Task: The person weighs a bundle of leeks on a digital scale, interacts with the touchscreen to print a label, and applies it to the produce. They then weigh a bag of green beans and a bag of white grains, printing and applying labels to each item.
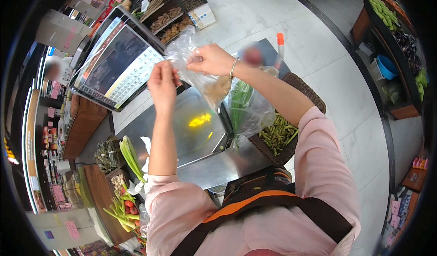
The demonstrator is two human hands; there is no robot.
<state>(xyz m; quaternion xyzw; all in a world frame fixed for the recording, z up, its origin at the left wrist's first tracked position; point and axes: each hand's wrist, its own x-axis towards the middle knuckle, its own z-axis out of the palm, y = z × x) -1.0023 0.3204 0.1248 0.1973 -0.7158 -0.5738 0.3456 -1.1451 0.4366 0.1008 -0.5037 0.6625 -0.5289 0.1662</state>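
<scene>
A clear plastic bag (205, 82) with a light brown item low inside hangs above the steel plate of a weighing scale (191, 129). My right hand (208, 61) pinches the bag near its upper part, fingers closed on the film. Just left of it, my left hand (164, 80) has its fingers curled together at the bag's edge; its fingertips are partly hidden. Behind both hands stands a touchscreen (119, 65) with a lit keypad. Another clear bag (249, 102) with long green vegetables lies right of the scale.
A wicker basket of green bean pods (278, 136) stands at the counter's right, by a second wicker basket (305, 89). Green onions (131, 158) and a basket of dried leaves (108, 155) lie left. An orange-capped bottle (280, 44) stands beyond. Produce racks (392, 51) line the right.
</scene>
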